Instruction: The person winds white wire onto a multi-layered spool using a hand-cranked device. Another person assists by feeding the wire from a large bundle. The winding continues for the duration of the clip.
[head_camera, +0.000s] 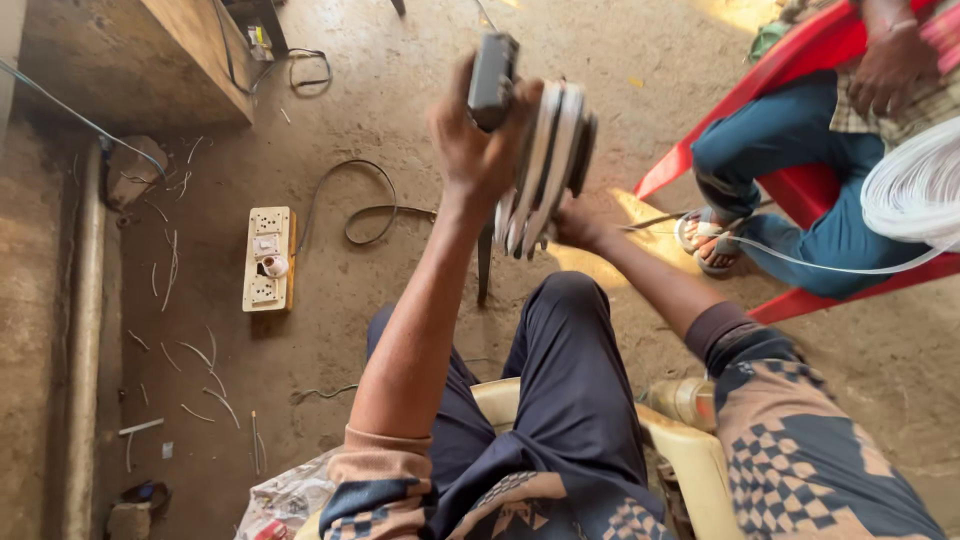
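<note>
Hands both up on this stack of grooved discs (548, 165) mounted on a thin metal stand. Left hand (478, 140) is wrapped tight around a dark grey box-shaped part (492, 80) at the top, right beside the discs. Right hand (577, 224) grips the stack from underneath. Below-left of the hands, a cream socket board (268, 259) lies on the dirt floor (400, 330).

The right hand (578, 226) is mostly hidden behind the stacked white discs (545, 170). The seated co-worker (800, 150) is cut off by the top edge. The white wire coil (915, 190) runs past the right edge.
</note>
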